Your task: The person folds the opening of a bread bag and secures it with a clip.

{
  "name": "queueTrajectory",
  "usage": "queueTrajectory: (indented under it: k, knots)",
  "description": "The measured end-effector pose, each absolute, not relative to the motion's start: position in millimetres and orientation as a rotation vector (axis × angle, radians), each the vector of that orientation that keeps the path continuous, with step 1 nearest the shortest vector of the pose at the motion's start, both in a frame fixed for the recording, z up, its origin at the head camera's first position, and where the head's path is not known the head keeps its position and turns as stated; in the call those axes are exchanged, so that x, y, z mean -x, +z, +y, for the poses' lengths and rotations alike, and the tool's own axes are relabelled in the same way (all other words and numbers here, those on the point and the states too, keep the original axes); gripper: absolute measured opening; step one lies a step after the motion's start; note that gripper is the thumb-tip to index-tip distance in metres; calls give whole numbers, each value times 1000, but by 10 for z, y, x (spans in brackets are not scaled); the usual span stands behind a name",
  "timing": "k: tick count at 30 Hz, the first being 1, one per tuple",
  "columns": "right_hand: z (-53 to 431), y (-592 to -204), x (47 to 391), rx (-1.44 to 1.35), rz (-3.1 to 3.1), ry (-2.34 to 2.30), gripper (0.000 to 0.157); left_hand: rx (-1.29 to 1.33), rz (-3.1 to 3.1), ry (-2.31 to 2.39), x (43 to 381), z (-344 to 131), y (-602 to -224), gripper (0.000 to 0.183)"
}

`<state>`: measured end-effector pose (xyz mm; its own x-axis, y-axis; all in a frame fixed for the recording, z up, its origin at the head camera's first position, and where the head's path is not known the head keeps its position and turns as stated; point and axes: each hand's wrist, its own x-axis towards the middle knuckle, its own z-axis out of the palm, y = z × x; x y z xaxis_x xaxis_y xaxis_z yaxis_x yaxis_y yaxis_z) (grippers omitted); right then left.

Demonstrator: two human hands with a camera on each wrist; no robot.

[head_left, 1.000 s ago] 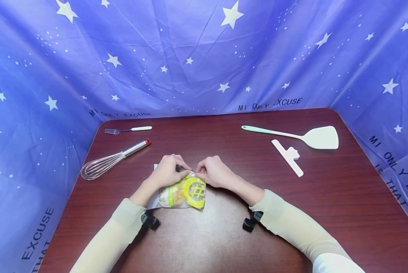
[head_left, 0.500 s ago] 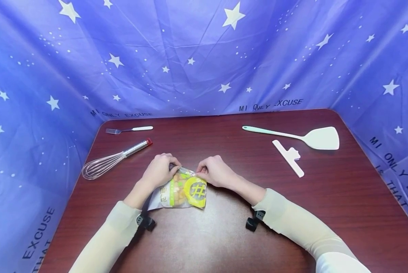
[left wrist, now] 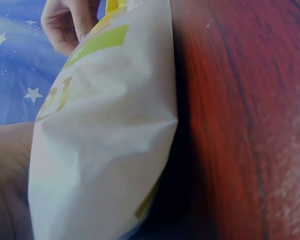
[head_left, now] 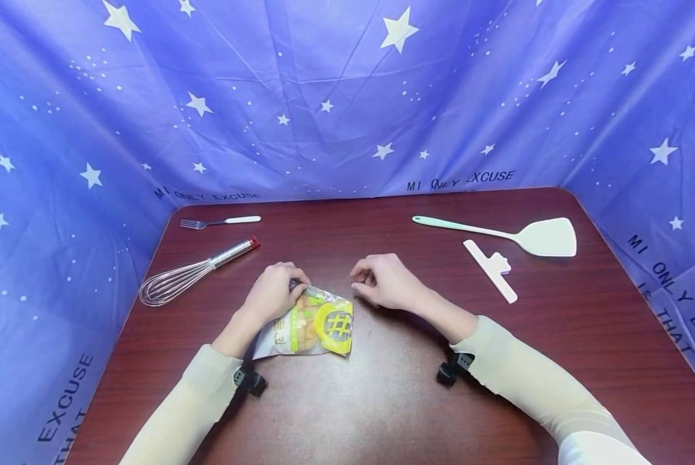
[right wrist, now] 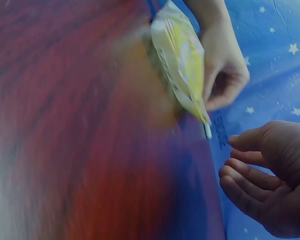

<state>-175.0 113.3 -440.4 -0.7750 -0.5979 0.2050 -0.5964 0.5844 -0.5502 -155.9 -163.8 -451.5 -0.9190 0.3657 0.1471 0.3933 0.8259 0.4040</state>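
Observation:
A snack bag (head_left: 309, 329), clear and white with a yellow # print and a green stripe, shows roundish tan pieces inside. At its upper left edge, my left hand (head_left: 270, 292) pinches the top between thumb and fingers. In the left wrist view, the bag's pale back (left wrist: 100, 145) fills the middle, close over the wood. My right hand (head_left: 389, 281) is apart from the bag, off its upper right corner. Its fingers are loosely bent with nothing in them, as the right wrist view also shows of that hand (right wrist: 270, 175).
A whisk (head_left: 179, 281) and a white-handled fork (head_left: 219, 222) lie on the left of the dark red wooden table (head_left: 347, 413). Toward the right are a pale pink sealing clip (head_left: 489, 270) and a white spatula (head_left: 548, 237). A blue starred curtain (head_left: 301, 77) surrounds the table.
My left hand has slid left along the bag's top edge, then stayed there. My right hand has let go of the bag's top corner and moved away to the right.

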Motion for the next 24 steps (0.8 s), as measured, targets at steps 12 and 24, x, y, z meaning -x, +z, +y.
queueTrajectory:
  k: [12,24]
  knots:
    - [1770,-4332,1822,947,2995,-933,18,594,-2938,-671,1573,-1624,-4523,9]
    - [2472,-4308,1807,757,3266,-868,20,609,-2936,-653,1570,-1630,-4520,9]
